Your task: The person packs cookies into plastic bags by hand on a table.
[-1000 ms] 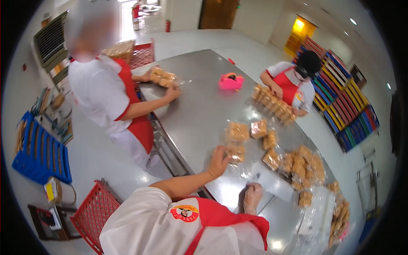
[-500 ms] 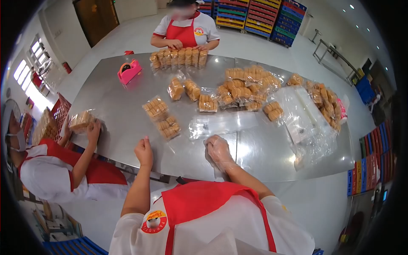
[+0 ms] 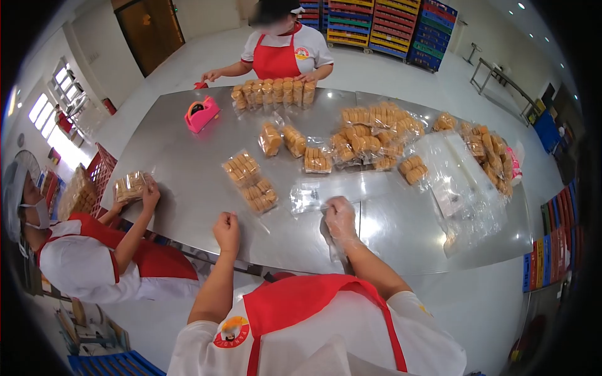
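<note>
My left hand [image 3: 227, 233] is a closed fist, held over the near edge of the steel table [image 3: 182, 213]; nothing shows sticking out of it. In a clear plastic glove, my right hand [image 3: 340, 219] has its fingers curled in, and what they hold, if anything, is hidden. Just beyond it lie flat clear plastic bags [image 3: 326, 191]. Two clear packs of round biscuits, a farther one [image 3: 241, 168] and a nearer one [image 3: 259, 195], lie beyond my left hand. Another biscuit pack [image 3: 318, 160] sits behind the flat bags.
A heap of biscuit packs [image 3: 370, 135] and a stack of plastic bags [image 3: 448, 169] cover the right side. Across the table a co-worker [image 3: 276, 59] stands behind a row of packs [image 3: 274, 92] and a pink tape dispenser [image 3: 202, 114]. Another co-worker [image 3: 81, 250] at left holds a pack [image 3: 130, 186].
The whole view has shifted slightly. The co-worker opposite has moved one hand off the packs toward the tape dispenser's side. The left co-worker's pack is raised and turned. My hands stay closed.
</note>
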A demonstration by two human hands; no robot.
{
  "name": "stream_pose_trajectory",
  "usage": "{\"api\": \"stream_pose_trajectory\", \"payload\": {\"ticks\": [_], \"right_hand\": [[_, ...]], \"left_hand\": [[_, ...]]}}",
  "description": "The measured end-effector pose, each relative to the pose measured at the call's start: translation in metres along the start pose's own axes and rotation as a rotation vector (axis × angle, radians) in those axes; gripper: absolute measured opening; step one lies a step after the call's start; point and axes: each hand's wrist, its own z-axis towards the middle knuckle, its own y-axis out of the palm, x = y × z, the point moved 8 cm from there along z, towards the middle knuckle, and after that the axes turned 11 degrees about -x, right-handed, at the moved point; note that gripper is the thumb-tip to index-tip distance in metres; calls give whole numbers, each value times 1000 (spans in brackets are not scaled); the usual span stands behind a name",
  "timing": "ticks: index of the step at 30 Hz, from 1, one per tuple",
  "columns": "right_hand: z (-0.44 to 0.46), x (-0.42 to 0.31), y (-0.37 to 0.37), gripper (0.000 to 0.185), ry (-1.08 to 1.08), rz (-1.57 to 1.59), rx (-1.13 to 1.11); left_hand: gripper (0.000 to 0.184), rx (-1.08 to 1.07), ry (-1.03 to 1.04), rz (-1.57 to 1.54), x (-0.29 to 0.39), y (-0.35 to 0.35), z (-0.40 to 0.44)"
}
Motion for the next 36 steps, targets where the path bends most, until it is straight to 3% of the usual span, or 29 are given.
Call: {"api": "stream_pose_trajectory", "payload": {"ticks": [1, 4, 5, 8, 11, 18, 24, 27, 30, 33, 36], "right_hand": [[0, -3, -5, 20, -44, -20, 104], [35, -24, 10, 30, -186, -323, -17], [52, -25, 22, 41, -84, -429, -133], [100, -39, 37, 51, 161, -634, -169], [128, -38, 46, 53, 333, -724, -222], [152, -35, 51, 59, 505, -604, -254], [157, -27, 65, 61, 398, -591, -265], [156, -33, 52, 62, 406, -435, -153], [148, -3, 38, 63, 377, -14, -191], [104, -2, 39, 61, 507, 1128, -288], [54, -61, 17, 61, 344, 2119, -483]], "left_hand": [[27, -6, 24, 20, 1, 2, 0], [26, -69, -38, 65, 1, 5, 4], [26, -65, -32, 63, 2, 5, 4], [27, -52, -20, 71, 5, 4, 4], [28, -38, -27, 84, 6, 0, 4], [27, -50, -40, 43, 7, -3, 3], [26, -61, -38, 8, 11, -5, 3], [25, -59, -32, 14, 10, -4, 3], [25, -55, -19, 9, 10, -2, 3], [26, -46, 20, 27, 9, -2, 6], [30, -8, 35, -110, -1, -4, 1]]}}
